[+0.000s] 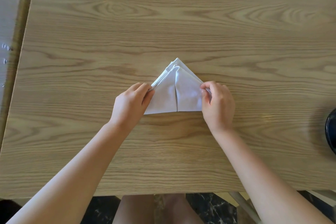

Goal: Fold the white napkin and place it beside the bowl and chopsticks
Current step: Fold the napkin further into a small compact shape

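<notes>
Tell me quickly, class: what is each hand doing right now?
Left hand: fingers closed on the left edge of the white napkin.
Right hand: fingers pinching the napkin's right corner.

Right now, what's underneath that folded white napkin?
The white napkin lies flat on the wooden table, folded into a layered triangle. The left hand and right hand pinch its side corners. Whatever lies between its layers is covered.

White napkin [175, 92] folded triangular, flat mid-table; bowl [331, 131] apparently far right.
</notes>
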Motion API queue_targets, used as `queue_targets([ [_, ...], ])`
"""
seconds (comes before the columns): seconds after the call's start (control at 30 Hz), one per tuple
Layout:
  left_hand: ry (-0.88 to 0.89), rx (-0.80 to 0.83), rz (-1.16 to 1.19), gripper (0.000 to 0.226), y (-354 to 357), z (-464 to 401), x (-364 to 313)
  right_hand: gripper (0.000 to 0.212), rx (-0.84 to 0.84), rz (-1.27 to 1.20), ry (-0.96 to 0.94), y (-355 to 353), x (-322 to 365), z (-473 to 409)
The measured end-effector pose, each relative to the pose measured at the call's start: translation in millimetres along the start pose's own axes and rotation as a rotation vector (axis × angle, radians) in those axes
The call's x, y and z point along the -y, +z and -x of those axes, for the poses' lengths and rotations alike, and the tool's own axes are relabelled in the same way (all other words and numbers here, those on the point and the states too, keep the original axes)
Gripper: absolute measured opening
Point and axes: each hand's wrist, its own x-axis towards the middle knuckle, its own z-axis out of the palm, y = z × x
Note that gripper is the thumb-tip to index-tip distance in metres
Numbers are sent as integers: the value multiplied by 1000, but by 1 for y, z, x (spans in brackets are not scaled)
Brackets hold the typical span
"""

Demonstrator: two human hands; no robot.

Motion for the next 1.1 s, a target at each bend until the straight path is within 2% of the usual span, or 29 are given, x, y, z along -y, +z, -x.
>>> queue_targets([
  [0.23, 2, -136, -187, 17, 12, 4, 3, 13, -32, 215, -20, 9, 1, 1],
  [0.37, 22, -168, -307, 42, 14, 9, -1, 24, -115, 317, -91, 1, 4, 1],
  [0.43, 161, -110, -321, 50, 16, 15, -14, 38, -52, 311, -238, -2, 9, 7],
  [0.53, 334, 0, -348, 51, 30, 11, -27, 47, 174, 310, -440, 7, 14, 9],
  [0.67, 293, 115, -332, 53, 42, -8, -22, 50, 325, 347, -328, 22, 8, -6],
  [0.83, 249, 143, -325, 56, 46, -10, -22, 55, 372, 365, -295, 23, 10, -7],
  [1.0, 334, 194, -354, 56, 27, -3, -3, 54, 431, 399, -381, 7, -7, -8],
  [1.1, 277, 151, -349, 55, 12, 18, 19, 54, 450, 433, -395, -8, -28, -8],
])
